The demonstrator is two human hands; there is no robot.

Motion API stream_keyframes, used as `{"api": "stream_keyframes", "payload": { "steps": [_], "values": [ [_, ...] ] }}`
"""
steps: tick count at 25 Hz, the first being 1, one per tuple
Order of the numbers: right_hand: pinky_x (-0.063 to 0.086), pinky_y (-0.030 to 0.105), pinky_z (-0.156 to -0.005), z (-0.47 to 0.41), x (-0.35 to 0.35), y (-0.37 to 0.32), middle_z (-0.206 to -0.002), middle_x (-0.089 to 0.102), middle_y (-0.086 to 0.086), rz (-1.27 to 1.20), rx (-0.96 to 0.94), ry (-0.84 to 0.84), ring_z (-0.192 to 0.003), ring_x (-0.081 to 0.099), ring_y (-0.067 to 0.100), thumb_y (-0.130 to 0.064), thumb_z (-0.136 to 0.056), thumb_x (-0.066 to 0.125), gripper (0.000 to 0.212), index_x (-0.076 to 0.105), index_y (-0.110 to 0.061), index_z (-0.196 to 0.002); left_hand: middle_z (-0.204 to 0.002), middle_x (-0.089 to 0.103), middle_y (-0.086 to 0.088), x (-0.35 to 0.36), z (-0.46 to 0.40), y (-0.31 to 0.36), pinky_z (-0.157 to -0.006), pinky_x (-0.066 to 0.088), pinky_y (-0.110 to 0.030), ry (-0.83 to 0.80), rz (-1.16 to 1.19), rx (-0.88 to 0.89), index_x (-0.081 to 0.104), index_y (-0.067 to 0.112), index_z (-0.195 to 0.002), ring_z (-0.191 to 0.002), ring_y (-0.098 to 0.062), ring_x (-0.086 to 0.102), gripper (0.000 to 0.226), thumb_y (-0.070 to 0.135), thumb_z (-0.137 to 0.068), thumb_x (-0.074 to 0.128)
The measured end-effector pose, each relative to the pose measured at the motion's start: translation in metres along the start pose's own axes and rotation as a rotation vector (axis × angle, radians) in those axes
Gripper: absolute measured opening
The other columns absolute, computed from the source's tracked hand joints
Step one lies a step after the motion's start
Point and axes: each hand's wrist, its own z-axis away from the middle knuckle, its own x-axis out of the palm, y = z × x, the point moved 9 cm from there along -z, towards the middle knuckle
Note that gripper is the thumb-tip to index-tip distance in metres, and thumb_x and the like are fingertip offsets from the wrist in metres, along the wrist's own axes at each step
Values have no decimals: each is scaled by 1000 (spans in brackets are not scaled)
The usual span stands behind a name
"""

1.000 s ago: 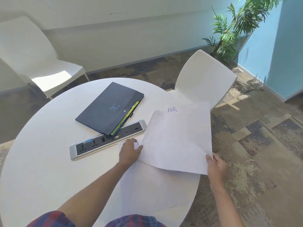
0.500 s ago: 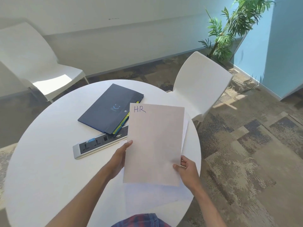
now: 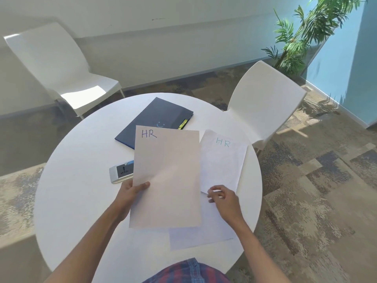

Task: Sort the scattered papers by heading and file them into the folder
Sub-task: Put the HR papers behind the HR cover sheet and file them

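Observation:
My left hand grips the left edge of a sheet headed "HR" in dark ink, held up over the middle of the round white table. To its right lies a second sheet headed "HR" in teal. My right hand, fingers curled, pinches that sheet's lower left corner. Another white sheet lies flat beneath both, its heading hidden. The dark blue folder rests closed at the far side of the table, coloured tabs showing at its right edge.
A grey power socket strip is set in the table, partly hidden by the held sheet. White chairs stand at the far left and far right. A potted plant stands by the blue wall.
My right hand has let go of the dark-ink HR sheet and moved right to the teal HR sheet, which now shows. The left hand has carried its sheet slightly left.

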Motion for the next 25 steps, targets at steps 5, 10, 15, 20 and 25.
{"api": "stream_keyframes", "payload": {
  "steps": [5,10,15,20,25],
  "values": [
    [44,43,-95,-51,-62,25,-131,60,12,398,222,362,-120,55,34,-40,-93,61,50,54,-7,-131,-104,75,-13,-10,-5,3,-84,56,-43,11,-11,-3,71,6,-111,-88,-29,71,21,5,-91,64],
    [39,47,-100,-88,-58,38,-137,50,16,573,374,397,-127,47,35,-52,-90,63,63,52,-3,-129,-105,75,-13,-8,-16,5,-82,57,-41,12,-30,-18,71,5,-111,-87,-28,72,21,6,-91,65],
    [46,47,-96,-103,-53,54,-128,60,17,368,430,439,-118,57,38,-31,-80,79,59,53,-3,-126,-100,76,-11,2,-20,11,-72,57,-35,-13,-32,-28,72,7,-107,-81,-25,72,18,6,-91,65],
    [48,36,-81,-109,-58,57,-115,68,15,267,413,378,-104,63,38,-22,-85,71,26,67,-6,-105,-99,76,-12,8,-21,13,-72,58,-35,-14,-25,-37,72,7,-106,-80,-24,72,17,6,-91,65],
    [46,34,-87,-98,-56,8,-106,70,6,128,-21,296,-107,62,32,-7,-95,59,16,67,-8,-109,-103,75,-15,15,-19,22,-78,58,-39,-35,-21,-19,72,4,-107,-83,-27,72,17,9,-91,66]
  ]
}}
